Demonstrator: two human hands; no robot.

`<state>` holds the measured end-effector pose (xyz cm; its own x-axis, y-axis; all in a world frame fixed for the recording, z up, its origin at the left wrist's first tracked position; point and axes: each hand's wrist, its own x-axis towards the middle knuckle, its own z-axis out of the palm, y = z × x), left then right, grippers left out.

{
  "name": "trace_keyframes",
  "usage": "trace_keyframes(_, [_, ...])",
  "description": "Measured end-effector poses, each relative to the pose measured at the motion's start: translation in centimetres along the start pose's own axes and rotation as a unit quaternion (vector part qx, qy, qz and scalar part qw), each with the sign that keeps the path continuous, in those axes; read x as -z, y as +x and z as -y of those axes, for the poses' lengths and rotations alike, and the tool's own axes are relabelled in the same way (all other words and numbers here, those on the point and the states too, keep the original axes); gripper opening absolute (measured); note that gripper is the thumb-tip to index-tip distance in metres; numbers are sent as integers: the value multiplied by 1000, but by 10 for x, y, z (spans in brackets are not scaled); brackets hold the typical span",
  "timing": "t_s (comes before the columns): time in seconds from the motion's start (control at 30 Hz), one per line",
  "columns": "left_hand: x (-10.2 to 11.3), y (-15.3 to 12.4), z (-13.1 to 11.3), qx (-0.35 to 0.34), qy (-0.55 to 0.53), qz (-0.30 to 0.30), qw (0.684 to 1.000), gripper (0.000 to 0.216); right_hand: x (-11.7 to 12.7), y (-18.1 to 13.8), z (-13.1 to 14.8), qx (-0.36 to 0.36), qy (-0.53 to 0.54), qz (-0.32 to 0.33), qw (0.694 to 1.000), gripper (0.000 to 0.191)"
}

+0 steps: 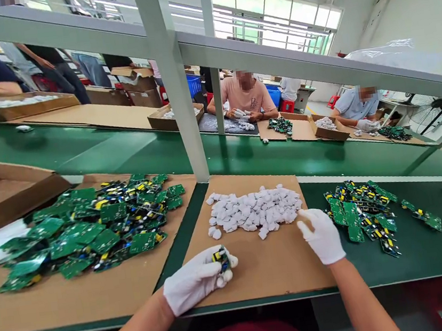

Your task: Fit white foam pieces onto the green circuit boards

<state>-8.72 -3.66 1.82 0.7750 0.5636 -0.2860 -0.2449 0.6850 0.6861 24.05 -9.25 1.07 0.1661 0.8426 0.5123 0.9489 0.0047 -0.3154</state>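
Both my hands wear white gloves. My left hand rests on a cardboard sheet, its fingers closed round a small circuit board with yellow and blue parts. My right hand reaches to the right edge of a heap of small white plastic pieces on the same sheet; its fingertips touch the heap, and whether it holds a piece is hidden. A small pile of green circuit boards lies just right of that hand on the green bench.
A large heap of green circuit boards covers cardboard at the left, beside an open carton. A white frame post rises behind the heap. Across the green belt, other people work at cartons. A fan stands far right.
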Motion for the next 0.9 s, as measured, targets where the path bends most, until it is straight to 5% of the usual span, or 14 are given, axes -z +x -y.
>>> trace_keyframes(0.13, [-25, 21, -13, 11, 77, -52, 996, 27, -27, 20, 18, -1, -7, 38, 999, 32])
trace_keyframes(0.3, [-48, 65, -17, 3, 75, -1, 997, 32, -29, 10, 14, 1, 10, 68, 998, 9])
trace_keyframes(0.53, [-35, 93, -7, 34, 52, 57, 996, 33, -27, 8, 24, -15, 64, 77, 995, 22])
trace_keyframes(0.63, [-28, 90, -7, 55, 80, 90, 991, 38, -26, 5, 21, -42, 114, 72, 990, 3])
trace_keyframes(0.77, [-27, 88, -4, 87, 45, 69, 993, 34, -15, 5, 15, -90, 147, 57, 983, 5])
trace_keyframes(0.9, [-28, 92, -1, 99, 31, 53, 993, 37, -10, 18, 22, -90, 170, 94, 977, 28])
